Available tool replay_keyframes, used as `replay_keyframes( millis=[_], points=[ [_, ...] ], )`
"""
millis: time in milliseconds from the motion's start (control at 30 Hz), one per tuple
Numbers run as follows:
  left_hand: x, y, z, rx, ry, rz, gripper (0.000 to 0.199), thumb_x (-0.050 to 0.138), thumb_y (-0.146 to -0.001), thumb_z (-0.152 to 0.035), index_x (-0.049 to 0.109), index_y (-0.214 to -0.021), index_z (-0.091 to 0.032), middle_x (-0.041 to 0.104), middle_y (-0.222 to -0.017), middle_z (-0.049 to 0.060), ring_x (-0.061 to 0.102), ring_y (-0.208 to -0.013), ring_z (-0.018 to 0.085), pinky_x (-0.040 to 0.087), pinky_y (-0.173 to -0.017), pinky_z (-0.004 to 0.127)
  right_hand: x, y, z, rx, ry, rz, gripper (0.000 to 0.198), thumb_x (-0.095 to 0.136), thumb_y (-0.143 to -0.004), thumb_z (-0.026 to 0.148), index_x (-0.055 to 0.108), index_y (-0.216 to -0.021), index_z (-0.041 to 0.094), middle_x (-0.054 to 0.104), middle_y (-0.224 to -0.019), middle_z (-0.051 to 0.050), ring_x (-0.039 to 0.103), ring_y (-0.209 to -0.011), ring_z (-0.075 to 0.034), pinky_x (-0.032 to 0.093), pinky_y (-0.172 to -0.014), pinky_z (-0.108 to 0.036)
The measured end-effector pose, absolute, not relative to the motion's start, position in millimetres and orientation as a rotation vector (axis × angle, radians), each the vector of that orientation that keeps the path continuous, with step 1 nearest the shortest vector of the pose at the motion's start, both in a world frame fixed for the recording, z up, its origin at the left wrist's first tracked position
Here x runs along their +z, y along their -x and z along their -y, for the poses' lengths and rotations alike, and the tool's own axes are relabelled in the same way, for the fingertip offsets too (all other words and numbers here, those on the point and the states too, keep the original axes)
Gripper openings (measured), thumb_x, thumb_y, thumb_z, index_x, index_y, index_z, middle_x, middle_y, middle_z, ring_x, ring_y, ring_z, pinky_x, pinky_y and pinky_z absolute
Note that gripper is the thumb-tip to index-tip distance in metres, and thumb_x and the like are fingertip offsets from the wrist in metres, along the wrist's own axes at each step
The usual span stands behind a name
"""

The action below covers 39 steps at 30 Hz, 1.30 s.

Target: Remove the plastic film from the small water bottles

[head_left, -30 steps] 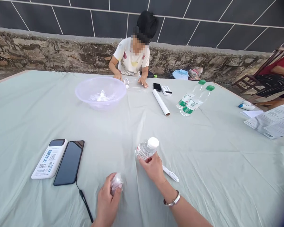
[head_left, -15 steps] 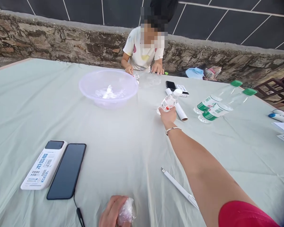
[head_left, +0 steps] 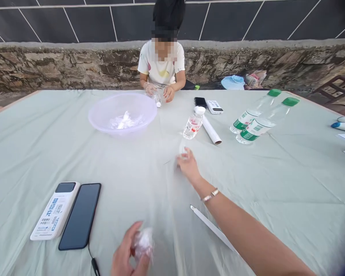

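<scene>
At the table's near edge my left hand (head_left: pixel 126 251) is closed on a crumpled ball of clear plastic wrap (head_left: pixel 144 243), pinched between thumb and fingers. My right hand (head_left: pixel 188 165) is over the middle of the table, fingers apart and slightly blurred, holding nothing I can see. Just beyond its fingertips stands a small clear bottle (head_left: pixel 192 126) with a white cap and red print, upright and apart from the hand. A white cardboard-cored roll (head_left: pixel 211 129) lies beside that bottle. Below my right forearm is a white utility knife (head_left: pixel 212 228).
A translucent purple basin (head_left: pixel 93 119) holds crumpled plastic. Two green-capped bottles (head_left: pixel 255 128) stand at right. A white power bank (head_left: pixel 53 214) and a phone (head_left: pixel 80 216) lie at left. Across the table a person (head_left: pixel 161 65) handles another small bottle (head_left: pixel 157 100).
My right hand has let go of the small bottle and drawn back toward me. My left hand has lifted slightly with the plastic wrap. The person opposite has moved their hands together around their bottle.
</scene>
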State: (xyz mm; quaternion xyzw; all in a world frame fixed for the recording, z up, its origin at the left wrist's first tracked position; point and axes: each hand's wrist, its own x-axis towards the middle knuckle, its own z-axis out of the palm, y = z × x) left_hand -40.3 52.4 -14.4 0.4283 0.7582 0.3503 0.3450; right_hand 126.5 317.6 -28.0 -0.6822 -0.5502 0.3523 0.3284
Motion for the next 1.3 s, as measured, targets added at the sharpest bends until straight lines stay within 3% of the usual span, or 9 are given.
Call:
replay_keyframes(
  millis=[100,233,333,433,567,733,833,1000,1300],
  points=[
    [23.6,66.2,-122.7,1.070,-1.205,-1.942,0.048,0.059,-0.073,-0.043,0.056,-0.118,-0.026,0.066,-0.077,0.001,0.064,-0.062,0.019,0.053,-0.056,0.029,-19.6,-118.8,-231.2,1.025,1.504,1.910,0.065,0.057,-0.075,0.024,0.040,-0.137,0.022,0.055,-0.117,-0.011,0.060,-0.072,-0.016,0.051,-0.082,-0.038],
    [63.3,105.5,-249.7,1.319,-1.150,-1.897,0.039,0.058,-0.075,-0.037,0.056,-0.108,-0.017,0.056,-0.066,-0.003,0.051,-0.046,0.010,0.047,-0.047,0.023,-31.6,-117.6,-139.9,0.932,1.298,2.177,0.065,0.050,-0.078,0.017,0.034,-0.140,0.031,0.046,-0.135,-0.008,0.062,-0.096,-0.020,0.054,-0.083,-0.038],
    [81.9,127.3,-328.8,1.412,-1.094,-2.079,0.045,0.056,-0.078,-0.031,0.050,-0.120,-0.013,0.060,-0.088,0.004,0.053,-0.052,0.008,0.046,-0.046,0.021,-49.3,-116.4,-114.6,0.814,1.278,2.230,0.061,0.048,-0.079,0.014,0.039,-0.137,0.031,0.051,-0.132,-0.008,0.055,-0.114,-0.024,0.051,-0.092,-0.043],
    [96.6,138.6,-364.6,1.305,-0.984,-2.046,0.066,0.057,-0.082,-0.037,0.033,-0.137,-0.011,0.047,-0.128,0.017,0.061,-0.086,0.017,0.053,-0.058,0.027,-55.0,-114.6,-115.7,0.796,1.257,2.233,0.057,0.046,-0.079,0.012,0.042,-0.133,0.030,0.056,-0.127,-0.006,0.055,-0.115,-0.024,0.049,-0.096,-0.043],
    [98.3,131.8,-332.8,1.357,-1.142,-2.050,0.065,0.054,-0.086,-0.035,0.028,-0.138,-0.005,0.034,-0.140,0.019,0.049,-0.117,0.024,0.052,-0.075,0.031,-50.0,-112.7,-122.7,0.814,1.302,2.191,0.052,0.044,-0.079,0.012,0.047,-0.129,0.026,0.059,-0.122,-0.006,0.057,-0.111,-0.022,0.050,-0.095,-0.040],
    [36.5,84.8,-214.4,1.178,-1.274,-2.033,0.028,0.055,-0.080,-0.026,0.060,-0.104,-0.013,0.065,-0.101,0.005,0.060,-0.084,0.015,0.050,-0.078,0.033,-50.7,-110.9,-123.4,0.819,1.312,2.186,0.050,0.042,-0.079,0.011,0.049,-0.127,0.022,0.059,-0.120,-0.008,0.057,-0.110,-0.021,0.048,-0.095,-0.037],
    [-10.9,53.4,-148.7,1.029,-1.323,-1.943,0.016,0.053,-0.078,-0.028,0.063,-0.080,-0.016,0.065,-0.071,0.002,0.058,-0.062,0.015,0.049,-0.062,0.030,-50.9,-109.7,-124.7,0.823,1.319,2.188,0.051,0.042,-0.077,0.009,0.050,-0.126,0.021,0.059,-0.119,-0.008,0.056,-0.109,-0.021,0.047,-0.096,-0.037],
    [-47.8,29.8,-97.3,0.557,-1.807,-1.946,0.021,0.040,-0.086,-0.020,0.060,-0.078,-0.019,0.064,-0.078,0.003,0.058,-0.073,0.017,0.042,-0.066,0.030,-49.3,-107.2,-127.1,0.738,1.342,2.192,0.050,0.041,-0.075,0.005,0.052,-0.122,0.019,0.060,-0.114,-0.009,0.056,-0.106,-0.021,0.046,-0.096,-0.036],
    [-49.4,24.9,-93.2,0.240,-2.180,-2.046,0.017,0.041,-0.088,-0.017,0.057,-0.086,-0.019,0.062,-0.086,0.004,0.056,-0.083,0.020,0.039,-0.073,0.031,-47.8,-99.8,-129.4,0.537,1.452,2.308,0.045,0.041,-0.078,0.005,0.054,-0.120,0.018,0.059,-0.115,-0.009,0.054,-0.104,-0.020,0.043,-0.095,-0.032]
  ],
)
